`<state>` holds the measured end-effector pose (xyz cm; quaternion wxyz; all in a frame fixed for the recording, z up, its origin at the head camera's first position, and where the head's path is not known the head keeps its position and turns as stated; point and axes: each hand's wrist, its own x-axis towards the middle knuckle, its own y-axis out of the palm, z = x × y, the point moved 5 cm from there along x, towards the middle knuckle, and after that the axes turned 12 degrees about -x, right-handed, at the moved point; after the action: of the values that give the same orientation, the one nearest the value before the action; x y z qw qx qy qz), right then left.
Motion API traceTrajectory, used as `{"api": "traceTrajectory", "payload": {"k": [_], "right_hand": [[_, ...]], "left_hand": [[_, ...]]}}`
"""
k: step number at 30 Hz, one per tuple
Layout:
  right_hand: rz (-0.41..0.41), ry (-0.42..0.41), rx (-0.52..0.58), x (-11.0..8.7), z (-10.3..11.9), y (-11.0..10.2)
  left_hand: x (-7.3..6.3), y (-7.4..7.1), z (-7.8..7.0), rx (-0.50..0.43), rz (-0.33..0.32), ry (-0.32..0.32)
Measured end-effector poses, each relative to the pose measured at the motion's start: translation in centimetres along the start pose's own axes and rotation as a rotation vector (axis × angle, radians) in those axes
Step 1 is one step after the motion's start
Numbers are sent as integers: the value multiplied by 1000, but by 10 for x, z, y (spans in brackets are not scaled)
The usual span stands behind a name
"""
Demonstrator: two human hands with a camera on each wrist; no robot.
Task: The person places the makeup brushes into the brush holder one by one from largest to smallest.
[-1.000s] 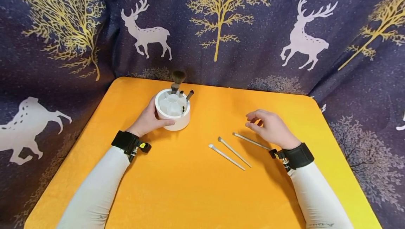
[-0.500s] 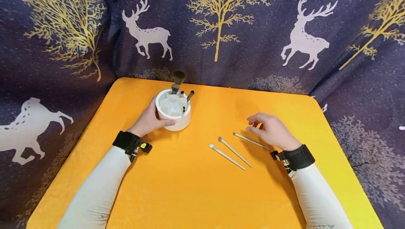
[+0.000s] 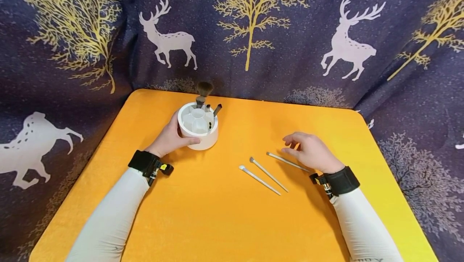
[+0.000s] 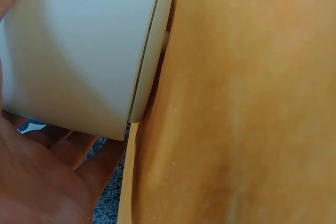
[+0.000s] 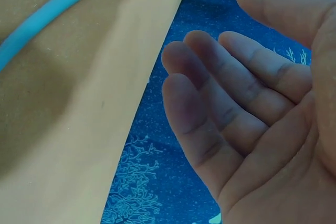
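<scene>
White brush holder [image 3: 207, 142]: toward the far left part of the orange surface [image 3: 203, 217], upright, its ring of compartments facing up. Whether its base bears fully on the surface, cannot tell. Several dark-tipped brushes [image 3: 205, 89] stand in its far and right compartments; those toward the left look vacant.

Left hand [image 3: 169, 138]: wrapped round the holder's left side, thumb along the near wall. Right hand [image 3: 311, 151]: well apart from it, fingers loosely curved, thumb separate, nothing held. It hangs above the far end of the nearest loose brush [image 3: 288, 162]. Two more, a middle brush [image 3: 270, 175] and a left brush [image 3: 259, 180], lie beside it, heads toward the holder.

Step in hand (judgement): holder steadied, right hand poised between contacts. Next move, if a loose brush is to be taken, calls for lowering the right hand and pinching one slim handle while the left keeps the holder steady.
</scene>
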<state>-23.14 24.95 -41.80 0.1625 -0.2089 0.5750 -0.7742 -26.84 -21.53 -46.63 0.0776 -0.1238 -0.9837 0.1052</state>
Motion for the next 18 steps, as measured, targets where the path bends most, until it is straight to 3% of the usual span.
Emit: {"api": "traceTrajectory", "payload": {"k": [18], "right_hand": [[107, 37, -7, -1, -8, 11]], "left_hand": [[1, 1, 1, 10, 3, -2]]}}
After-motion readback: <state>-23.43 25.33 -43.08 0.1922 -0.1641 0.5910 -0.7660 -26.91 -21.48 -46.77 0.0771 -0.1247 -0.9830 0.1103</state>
